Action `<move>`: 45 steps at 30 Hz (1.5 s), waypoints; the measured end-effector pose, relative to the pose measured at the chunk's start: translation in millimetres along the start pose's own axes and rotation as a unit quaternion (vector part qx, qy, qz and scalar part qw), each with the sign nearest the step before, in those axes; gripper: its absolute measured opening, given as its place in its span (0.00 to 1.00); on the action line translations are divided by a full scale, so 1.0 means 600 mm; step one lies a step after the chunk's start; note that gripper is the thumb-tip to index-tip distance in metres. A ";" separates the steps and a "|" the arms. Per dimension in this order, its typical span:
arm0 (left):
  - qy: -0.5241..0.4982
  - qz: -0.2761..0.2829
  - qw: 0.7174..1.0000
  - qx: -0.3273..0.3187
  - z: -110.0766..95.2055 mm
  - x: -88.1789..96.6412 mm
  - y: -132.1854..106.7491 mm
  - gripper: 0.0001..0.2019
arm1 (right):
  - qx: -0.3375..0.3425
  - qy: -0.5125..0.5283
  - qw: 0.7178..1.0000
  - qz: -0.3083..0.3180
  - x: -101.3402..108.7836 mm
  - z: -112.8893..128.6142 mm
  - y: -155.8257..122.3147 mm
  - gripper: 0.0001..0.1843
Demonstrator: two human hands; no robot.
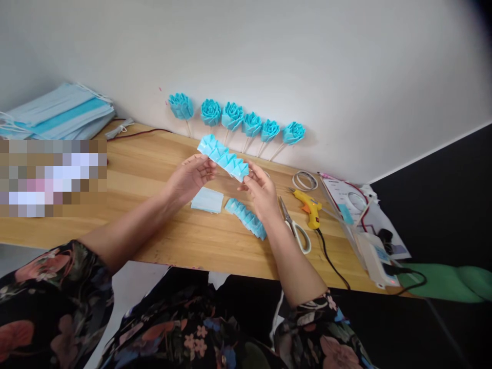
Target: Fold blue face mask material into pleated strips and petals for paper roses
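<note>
A pleated light-blue strip [224,158], folded into a row of pointed peaks, is held up above the table between both hands. My left hand [193,176] pinches its left end, and my right hand [261,189] grips the right end with thumb and fingers. Under the hands, a flat pale-blue folded piece [207,200] lies on the wood. Beside it, partly behind my right wrist, rests a second pleated blue strip [245,218]. Several blue flowers on thin sticks, one a rose-like bloom [232,116], lean against the wall behind.
Right of my right arm lie scissors [294,225] and a yellow glue gun [310,207] with a black cord. A roll of tape [305,180] sits farther back. A power strip [376,261] stands at the right edge. Blue face masks [61,110] are stacked at the far left.
</note>
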State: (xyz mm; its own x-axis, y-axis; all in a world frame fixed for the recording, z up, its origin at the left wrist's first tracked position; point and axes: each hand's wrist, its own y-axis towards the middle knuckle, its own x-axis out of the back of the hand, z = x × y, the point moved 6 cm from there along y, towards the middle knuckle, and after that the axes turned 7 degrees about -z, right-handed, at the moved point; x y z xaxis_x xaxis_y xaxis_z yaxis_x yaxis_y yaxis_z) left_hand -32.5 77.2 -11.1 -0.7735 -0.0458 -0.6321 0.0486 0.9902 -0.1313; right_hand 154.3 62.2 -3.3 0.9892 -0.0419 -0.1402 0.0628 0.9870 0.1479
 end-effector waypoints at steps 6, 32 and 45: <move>0.013 -0.062 0.998 0.003 0.001 0.016 0.004 0.06 | 0.004 -0.023 0.999 -0.035 0.013 -0.007 0.007 0.25; 0.040 -0.175 0.983 -0.029 -0.027 0.057 0.025 0.11 | 0.019 0.003 0.995 -0.095 0.028 0.006 0.008 0.14; 0.036 -0.158 0.986 -0.031 -0.027 0.054 0.024 0.11 | 0.035 0.009 0.993 -0.110 0.023 0.011 0.006 0.10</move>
State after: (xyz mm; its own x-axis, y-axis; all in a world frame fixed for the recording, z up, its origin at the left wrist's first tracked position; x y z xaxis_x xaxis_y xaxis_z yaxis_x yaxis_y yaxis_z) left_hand -66.8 92.4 -21.1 -0.7871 -0.3467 -0.5102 -0.2399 0.9340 -0.2648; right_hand 169.3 64.3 1.8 0.9479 -0.2522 -0.1945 0.2872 0.9408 0.1798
